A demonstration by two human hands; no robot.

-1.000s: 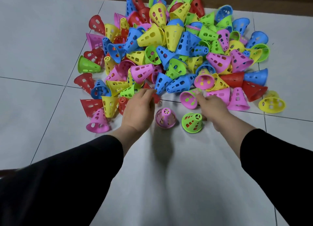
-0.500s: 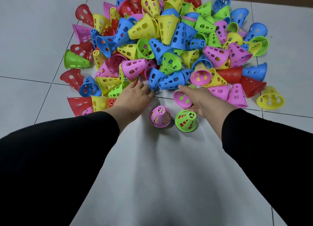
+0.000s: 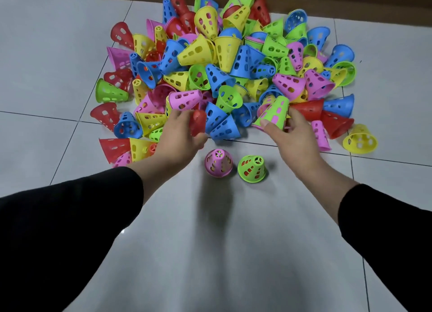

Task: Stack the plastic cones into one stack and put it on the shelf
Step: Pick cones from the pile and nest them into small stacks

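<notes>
Dozens of cones [image 3: 224, 61] on white tile floor [image 3: 46, 43] – left hand [image 3: 180, 134] gripping red cone [image 3: 197, 122], right hand [image 3: 289, 134] pinching green cone [image 3: 273, 112]

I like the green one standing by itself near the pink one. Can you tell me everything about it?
The green cone looks like shiny plastic, with slots down its sides that show red inside, so another cone may sit under it. It stands upright on the white floor tile, narrow spoked top up, right of the pink cone, apart from it. Neither hand touches it.
</notes>
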